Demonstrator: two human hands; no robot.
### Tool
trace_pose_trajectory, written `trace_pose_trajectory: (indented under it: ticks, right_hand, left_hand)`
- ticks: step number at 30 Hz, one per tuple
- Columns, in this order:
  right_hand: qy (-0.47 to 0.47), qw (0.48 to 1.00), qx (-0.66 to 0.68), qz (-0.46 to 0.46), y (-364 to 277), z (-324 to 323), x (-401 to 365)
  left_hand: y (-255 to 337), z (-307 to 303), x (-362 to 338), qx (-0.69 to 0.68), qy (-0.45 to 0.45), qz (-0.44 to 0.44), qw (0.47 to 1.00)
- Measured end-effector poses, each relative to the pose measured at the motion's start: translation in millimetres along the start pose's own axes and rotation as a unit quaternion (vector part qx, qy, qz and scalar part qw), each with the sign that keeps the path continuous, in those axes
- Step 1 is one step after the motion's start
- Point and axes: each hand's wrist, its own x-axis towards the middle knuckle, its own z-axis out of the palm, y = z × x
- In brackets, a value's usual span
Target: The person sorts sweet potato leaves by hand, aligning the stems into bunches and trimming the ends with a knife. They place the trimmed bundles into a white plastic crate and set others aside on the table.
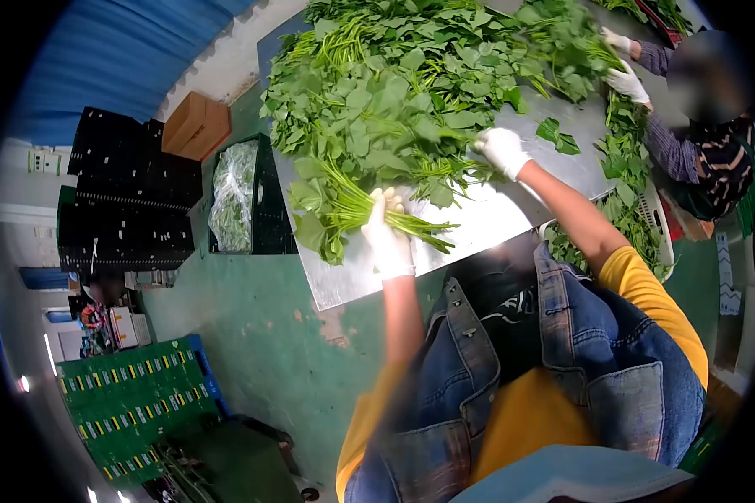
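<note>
My left hand [386, 233], in a white glove, is wrapped round the stems of a bunch of leafy greens [337, 198]. The leaves point left and the cut stem ends stick out to the right over the metal table [344, 283]. At the right edge of the large pile of leafy greens [386, 92] is my right hand [503, 153], also white-gloved, its fingers curled closed. Whether a stem is between those fingers is hidden. A few loose leaves [557, 137] lie on the metal to the right of it.
Across the table a co-worker's gloved hands [627, 82] hold another bunch. A white crate [661, 230] of greens stands at the right. On the left are a dark crate [273, 201] with bagged greens, stacked black crates [126, 193], a cardboard box [195, 126] and green crates [138, 402].
</note>
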Motion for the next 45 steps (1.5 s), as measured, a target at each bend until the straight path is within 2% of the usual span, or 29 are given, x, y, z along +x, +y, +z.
trace_pose_trajectory:
  ticks: [1,2,3,5,7,9,13,14,15,17,18,19,20,21,23,24,25,27,28,31,33,35,37,38,41,42,43,44,45]
  right_hand:
    - [0.047,0.996,0.079,-0.011,9.1,-7.3,1.1]
    - [0.004,0.921,0.383,0.076,20.5,-13.5,3.3]
    - [0.013,0.852,0.517,0.077,14.8,-29.8,35.3]
    - [-0.050,0.827,0.547,0.117,4.9,-69.7,-8.1]
    - [-0.056,0.801,0.584,0.117,7.8,-75.5,-27.8]
    - [-0.065,0.804,0.574,0.140,8.7,-87.2,-36.2]
    - [-0.050,0.825,0.557,0.082,11.8,-103.3,-62.0]
    - [-0.061,0.810,0.574,0.102,10.0,-110.2,-68.0]
    - [-0.072,0.736,0.666,0.099,6.0,-113.6,-76.0]
    - [-0.067,0.727,0.677,0.093,19.4,-104.1,-74.7]
    - [-0.064,0.726,0.679,0.089,17.4,-106.3,-77.7]
    - [-0.077,0.723,0.685,0.044,14.0,-110.4,-83.8]
    - [-0.090,0.718,0.690,0.002,10.2,-112.4,-88.6]
    - [-0.024,0.822,0.538,-0.186,18.5,-104.6,-84.5]
    - [-0.039,0.816,0.533,-0.220,20.0,-99.5,-89.3]
    - [-0.146,0.717,0.681,-0.044,24.7,-93.4,-94.1]
    - [-0.139,0.717,0.681,-0.044,28.8,-88.1,-94.8]
    - [-0.143,0.730,0.668,-0.001,31.9,-84.0,-101.6]
    - [-0.145,0.673,0.723,0.057,27.2,-88.6,-110.0]
    - [-0.179,0.656,0.729,0.077,34.3,-87.7,-117.2]
    - [-0.207,0.681,0.695,0.099,35.5,-91.3,-121.0]
    - [-0.146,0.775,0.604,0.114,30.1,-101.7,-124.2]
    - [-0.122,0.797,0.587,0.073,24.9,-110.7,-125.5]
    - [-0.102,0.816,0.568,0.035,23.8,-116.6,-125.8]
    - [-0.129,0.816,0.560,0.066,7.3,-130.2,-128.5]
    - [-0.146,0.845,0.507,0.093,9.1,-129.0,-125.2]
    - [-0.080,0.849,0.518,0.069,7.4,-120.3,-126.1]
    - [-0.041,0.833,0.546,0.081,10.1,-112.6,-125.6]
    - [-0.003,0.812,0.575,0.096,13.1,-106.6,-128.3]
  left_hand:
    - [1.5,-0.3,-2.3,-0.002,0.002,0.013,1.000]
    - [2.4,0.9,-4.3,-0.003,0.001,0.025,1.000]
    - [14.4,12.0,23.6,-0.017,-0.024,0.050,0.998]
    - [7.8,0.2,10.0,-0.019,-0.010,0.007,1.000]
    - [-1.9,0.2,6.8,-0.009,-0.025,0.005,1.000]
    - [-6.3,11.0,9.9,0.004,-0.035,-0.012,0.999]
    - [-19.5,45.6,1.5,0.047,-0.116,-0.038,0.991]
    - [-23.4,59.2,-5.7,0.052,-0.107,-0.047,0.992]
    - [-30.3,67.5,-5.0,0.051,-0.112,-0.047,0.991]
    - [-45.3,79.7,3.2,0.118,-0.232,-0.016,0.965]
    - [-66.1,83.9,17.2,0.211,-0.235,0.015,0.949]
    - [-91.7,86.7,36.1,0.302,-0.234,0.046,0.923]
    - [-106.3,89.7,48.1,0.248,-0.221,-0.058,0.941]
    - [-108.4,98.2,37.7,0.236,-0.241,-0.041,0.940]
    - [-88.2,131.0,-0.1,0.257,-0.239,-0.074,0.933]
    - [-113.8,121.7,17.8,0.047,-0.252,-0.177,0.950]
    - [-116.8,123.4,9.3,-0.023,-0.289,-0.178,0.940]
    - [-112.4,125.5,2.9,0.021,-0.354,-0.213,0.910]
    - [-110.3,128.0,-1.0,0.022,-0.358,-0.217,0.908]
    - [-110.1,130.0,-8.9,0.022,-0.376,-0.203,0.904]
    - [-119.7,129.9,-6.7,0.091,-0.368,-0.122,0.917]
    - [-130.4,126.2,-5.2,0.074,-0.367,-0.102,0.921]
    - [-146.3,113.9,9.8,0.124,-0.357,-0.037,0.925]
    - [-154.7,109.5,14.0,0.146,-0.331,-0.079,0.929]
    - [-184.0,92.9,37.1,0.231,-0.382,-0.084,0.891]
    - [-181.0,95.7,35.6,0.242,-0.401,-0.136,0.873]
    - [-139.5,124.2,-10.3,0.203,-0.422,-0.027,0.883]
    - [-161.7,128.1,10.9,-0.060,-0.290,-0.212,0.931]
    - [-184.0,127.8,28.5,-0.311,-0.116,-0.375,0.865]
